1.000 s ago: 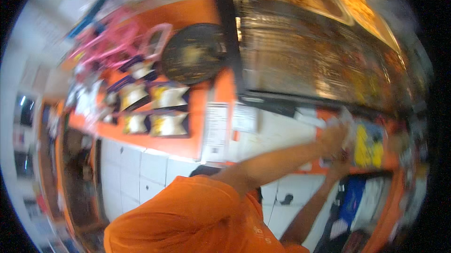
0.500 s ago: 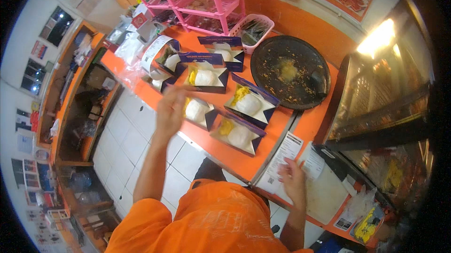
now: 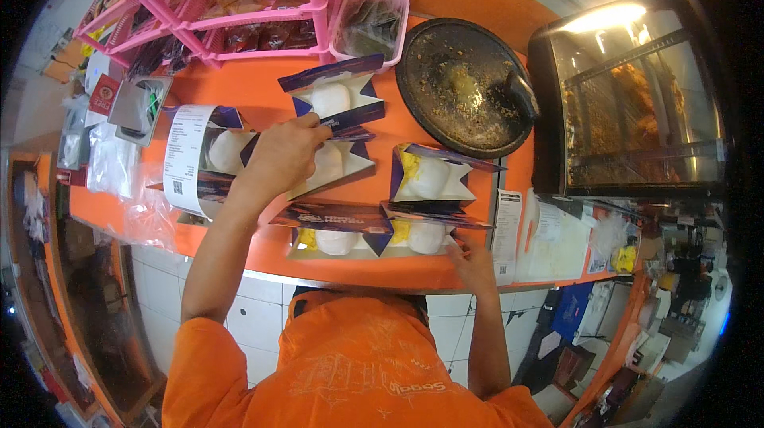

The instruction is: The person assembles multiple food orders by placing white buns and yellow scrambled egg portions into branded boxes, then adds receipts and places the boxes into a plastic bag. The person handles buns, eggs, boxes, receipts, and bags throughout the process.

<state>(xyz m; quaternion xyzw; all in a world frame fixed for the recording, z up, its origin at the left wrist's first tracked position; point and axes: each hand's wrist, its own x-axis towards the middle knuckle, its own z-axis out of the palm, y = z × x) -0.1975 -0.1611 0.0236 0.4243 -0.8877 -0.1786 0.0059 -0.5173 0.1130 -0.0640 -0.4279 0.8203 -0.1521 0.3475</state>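
Several dark purple cardboard food boxes stand open on the orange counter, each with a rounded white mound inside; some also hold yellow food. My left hand (image 3: 288,149) reaches over the middle box (image 3: 328,167), its fingers closed at the raised lid edge; the hand covers part of that box. Behind it stands the back box (image 3: 330,100). My right hand (image 3: 474,264) is at the front right box (image 3: 426,239), fingertips by its right corner and loosely apart. Beside that one sits the front left box (image 3: 336,243). Another box (image 3: 426,179) stands farther back on the right.
A large dark stone mortar (image 3: 469,86) with a pestle stands at the back. Left of it are a pink basket (image 3: 370,26) and a pink tiered rack (image 3: 318,10). A paper slip (image 3: 189,159) hangs over boxes at left. A lit glass display case (image 3: 629,102) is at right.
The view has turned and come nearer the counter. My left hand has moved onto the middle box. My right hand has gone from above the paper slip to the front right box.
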